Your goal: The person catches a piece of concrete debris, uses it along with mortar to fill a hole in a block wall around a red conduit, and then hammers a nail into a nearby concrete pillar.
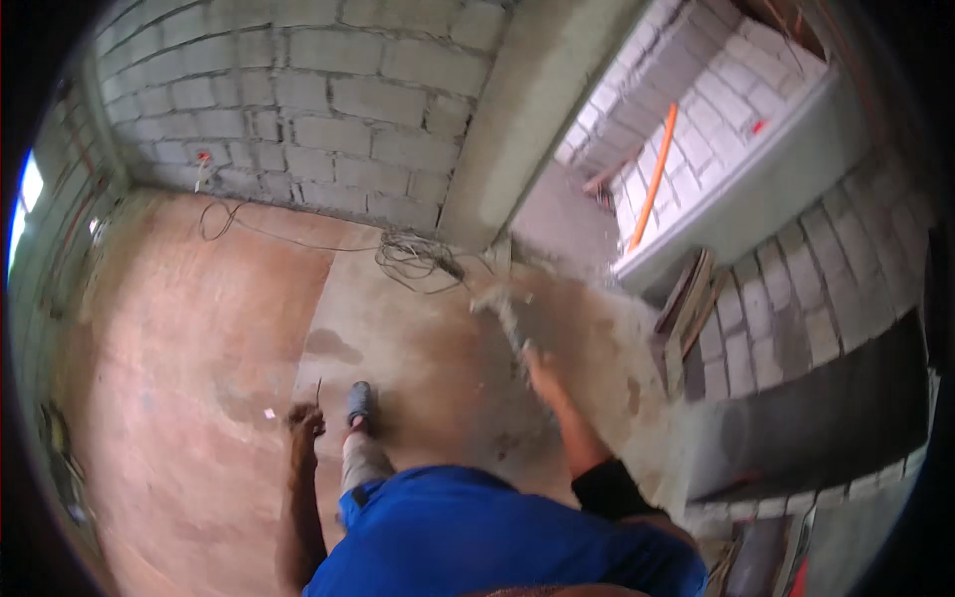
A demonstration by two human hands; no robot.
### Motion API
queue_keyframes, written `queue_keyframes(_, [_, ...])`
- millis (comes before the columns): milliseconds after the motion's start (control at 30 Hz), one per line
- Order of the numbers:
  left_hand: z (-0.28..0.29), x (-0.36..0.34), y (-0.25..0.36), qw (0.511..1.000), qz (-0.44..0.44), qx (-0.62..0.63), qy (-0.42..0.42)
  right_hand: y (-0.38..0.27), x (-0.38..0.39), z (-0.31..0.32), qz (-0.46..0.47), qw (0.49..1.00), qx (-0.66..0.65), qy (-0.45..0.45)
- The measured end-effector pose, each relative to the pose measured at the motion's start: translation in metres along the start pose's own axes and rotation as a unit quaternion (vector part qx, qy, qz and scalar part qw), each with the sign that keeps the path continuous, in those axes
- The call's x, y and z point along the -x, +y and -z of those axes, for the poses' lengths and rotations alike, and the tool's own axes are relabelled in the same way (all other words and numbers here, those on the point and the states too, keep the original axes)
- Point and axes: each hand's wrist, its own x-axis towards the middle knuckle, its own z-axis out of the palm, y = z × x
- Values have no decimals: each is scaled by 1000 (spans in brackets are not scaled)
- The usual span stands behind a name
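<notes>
My right hand [540, 374] is wrapped round the handle of a hammer [507, 316]. The hammer's pale, T-shaped head points away from me over the floor and looks dusty, slightly blurred. My left hand [306, 420] hangs low on the left, fingers curled. A thin dark piece, like a nail or a short rod, sticks up from it [318, 391]; its exact kind is too small to tell. Just right of that hand, my shoe [360, 400] stands on the concrete floor [398, 328].
A loose coil of grey cable [413, 257] lies by the block wall [348, 109], one strand running left. Beyond a doorway stands an orange pipe [657, 174]. Wooden boards [691, 308] lean at the right, near a large dark panel [816, 428].
</notes>
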Motion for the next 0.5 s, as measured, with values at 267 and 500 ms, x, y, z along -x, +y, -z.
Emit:
queue_keyframes(267, [-184,-281,217,940,-232,-145,-203,-117,-106,69,95,940,-208,252])
queue_keyframes(500, [-354,-373,377,908,-310,-107,-260,-136,-210,109,146,906,-159,363])
